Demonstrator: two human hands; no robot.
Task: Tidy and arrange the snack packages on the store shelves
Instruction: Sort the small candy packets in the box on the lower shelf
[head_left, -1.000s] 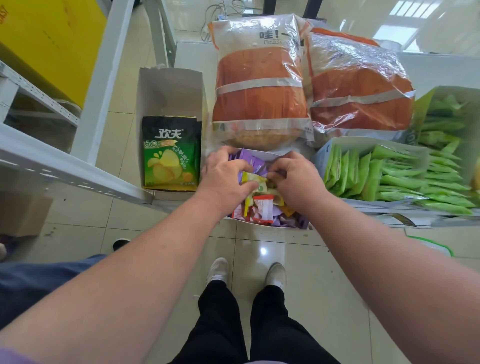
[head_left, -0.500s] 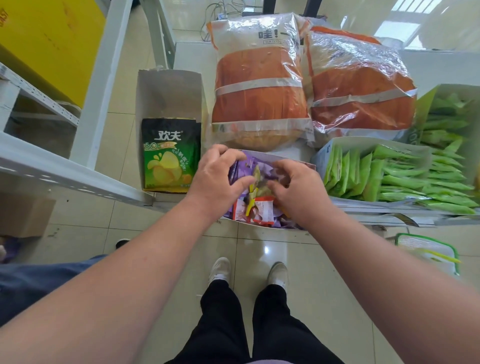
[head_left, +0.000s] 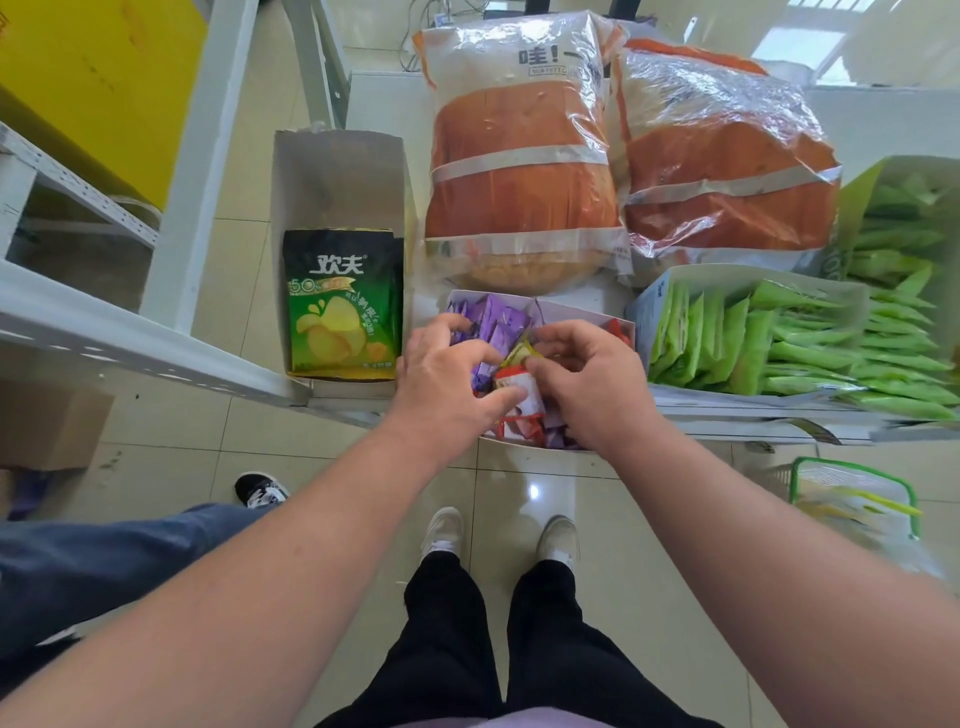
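A small open box (head_left: 576, 314) at the shelf's front edge holds several purple, red and yellow snack packets (head_left: 501, 325). My left hand (head_left: 447, 387) and my right hand (head_left: 587, 382) are both down in the box, fingers curled on a red-and-white packet (head_left: 522, 387) and a yellow one between them. Left of the box, a green chip bag (head_left: 340, 312) lies in an open grey carton (head_left: 337, 176). Behind stand two big orange bags (head_left: 519, 150). To the right, a box (head_left: 649, 306) holds several green packets (head_left: 789, 343).
The white metal shelf (head_left: 379, 98) carries all of this. A white shelf rail (head_left: 130, 343) and upright (head_left: 208, 156) stand at the left, with a yellow carton (head_left: 93, 78) beyond. Another person's leg (head_left: 78, 561) and shoe (head_left: 260, 491) are at the lower left. A green-rimmed basket (head_left: 852, 499) sits on the floor at the right.
Both hands slid toward the box's front edge and gathered a red-and-white packet between them; more purple packets now show at the back of the box.
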